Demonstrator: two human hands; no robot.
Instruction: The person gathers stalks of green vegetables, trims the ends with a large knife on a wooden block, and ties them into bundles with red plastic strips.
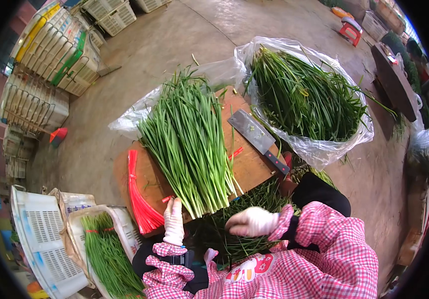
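Observation:
A thick bundle of green garlic chives (190, 145) lies on a wooden board (253, 164), its pale cut ends towards me. My left hand (173, 220), in a white glove, is upright at the board's near edge, fingers extended beside the lowest left stalks. A short end of red tie (167, 199) shows by its fingertips. To the right, my gloved right hand (253, 222) is blurred, apart from the bundle and above loose chive leaves. Its fingers are bent; their inside is hidden. A cleaver (253, 130) rests on the board's right side. Red plastic ties (137, 194) lie bunched at left.
A clear plastic bag (317, 151) full of loose chives stands beyond the board at right. At lower left, a white crate (122, 224) holds tied chive bundles (106, 250). Stacked crates (55, 48), a broom (58, 136) and a red stool (351, 31) stand farther off.

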